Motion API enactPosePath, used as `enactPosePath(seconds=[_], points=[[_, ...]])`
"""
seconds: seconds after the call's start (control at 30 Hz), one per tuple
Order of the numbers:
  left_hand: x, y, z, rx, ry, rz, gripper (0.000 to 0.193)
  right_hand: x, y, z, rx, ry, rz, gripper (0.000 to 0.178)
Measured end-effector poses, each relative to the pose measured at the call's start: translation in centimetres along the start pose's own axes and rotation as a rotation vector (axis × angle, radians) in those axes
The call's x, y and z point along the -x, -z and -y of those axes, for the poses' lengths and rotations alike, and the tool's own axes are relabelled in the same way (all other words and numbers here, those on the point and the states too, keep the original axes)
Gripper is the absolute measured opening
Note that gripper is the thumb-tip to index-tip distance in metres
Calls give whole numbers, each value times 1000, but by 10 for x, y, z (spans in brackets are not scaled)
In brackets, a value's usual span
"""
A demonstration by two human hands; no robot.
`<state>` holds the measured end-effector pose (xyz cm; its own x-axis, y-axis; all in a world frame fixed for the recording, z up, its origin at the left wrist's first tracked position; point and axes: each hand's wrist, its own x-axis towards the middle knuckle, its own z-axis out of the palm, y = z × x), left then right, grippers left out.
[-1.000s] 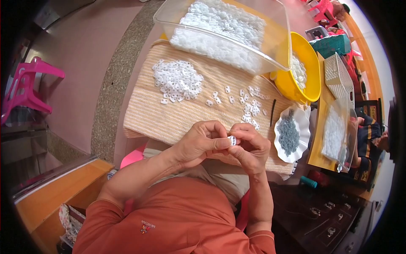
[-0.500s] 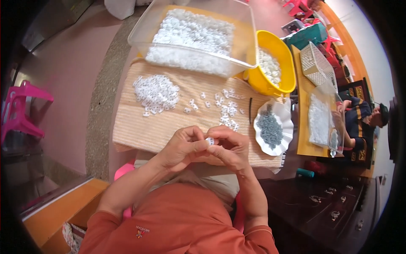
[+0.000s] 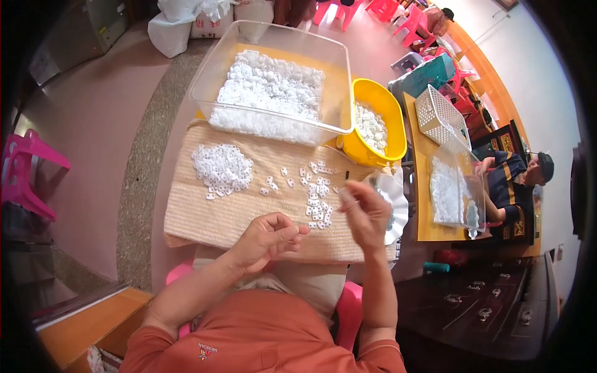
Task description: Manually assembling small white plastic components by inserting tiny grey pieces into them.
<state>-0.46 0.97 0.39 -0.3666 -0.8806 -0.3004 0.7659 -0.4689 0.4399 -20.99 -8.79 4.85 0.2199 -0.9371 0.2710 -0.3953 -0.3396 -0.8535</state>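
My left hand (image 3: 273,239) hangs over the near edge of the cloth, its thumb pressed to the curled fingers; anything between them is too small to make out. Raised to the right, my right hand (image 3: 365,214) is pinched and somewhat blurred, with a small white plastic piece (image 3: 344,196) at its fingertips. It partly covers a white scalloped dish (image 3: 397,208), whose grey contents are mostly hidden. Between the hands and the tub lie scattered white two-holed plastic pieces (image 3: 318,208). A larger heap of such pieces (image 3: 222,169) sits on the left.
A clear bin (image 3: 208,93) of white pieces stands at the back of the cloth-covered table (image 3: 180,217). Beside it is a yellow tub (image 3: 393,118) holding white parts. At right, another person (image 3: 513,180) works at a yellow table with a clear bin (image 3: 476,208) and white basket (image 3: 435,115).
My hands have parted from their joint hold on the small white piece. The right one has moved up and right; the left stays low. The whole view has shifted, showing more beyond the table.
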Motion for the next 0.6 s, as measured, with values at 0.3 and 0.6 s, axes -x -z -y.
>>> enactPosePath(seconds=[0.3, 0.6], points=[[-5, 2, 3, -73, -39, -50, 6, -97, 57, 8, 495, 262, -336, 21], [-4, -2, 2, -189, -91, -111, 7, -26, 20, 0, 428, 220, 134, 17]])
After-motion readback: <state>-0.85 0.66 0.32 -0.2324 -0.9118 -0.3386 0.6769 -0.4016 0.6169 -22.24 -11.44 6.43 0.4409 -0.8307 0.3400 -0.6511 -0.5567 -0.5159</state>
